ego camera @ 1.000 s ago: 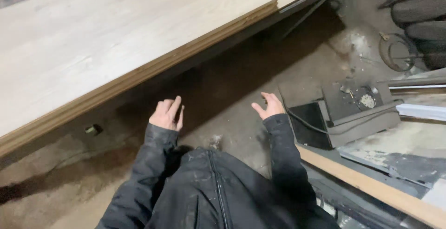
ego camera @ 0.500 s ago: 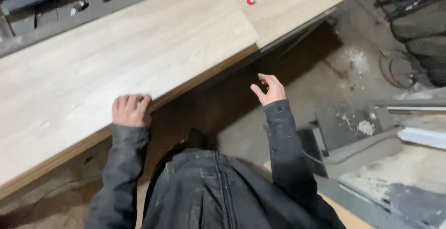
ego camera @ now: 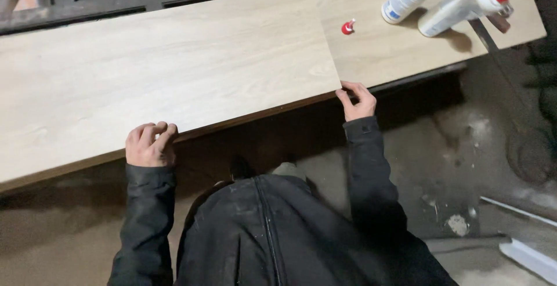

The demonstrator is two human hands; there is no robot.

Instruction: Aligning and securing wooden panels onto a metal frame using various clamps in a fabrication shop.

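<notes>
Both hands on the light wood panel: left hand grip curled over its near edge, right hand pinching the corner, glue bottles sitting further back.

A long workbench topped in pale wood runs across the upper part of the frame. A large light wood board lies flat on it, covering the left and centre. At upper right, directly on the bench, lie two white tubes and a small red cap.
</notes>
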